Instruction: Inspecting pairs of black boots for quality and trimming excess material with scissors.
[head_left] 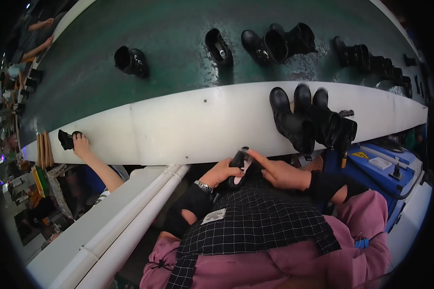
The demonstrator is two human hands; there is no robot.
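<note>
Left hand (217,174) grips a black boot (237,160); right hand (285,174) points 1 outstretched finger (258,157) at its far end.
The boot is between the hands at the tabletop's (173,123) near edge, left hand nearer; its long axis points away from the apron (265,221), tilting right, pale sole (246,166) facing right.
</note>
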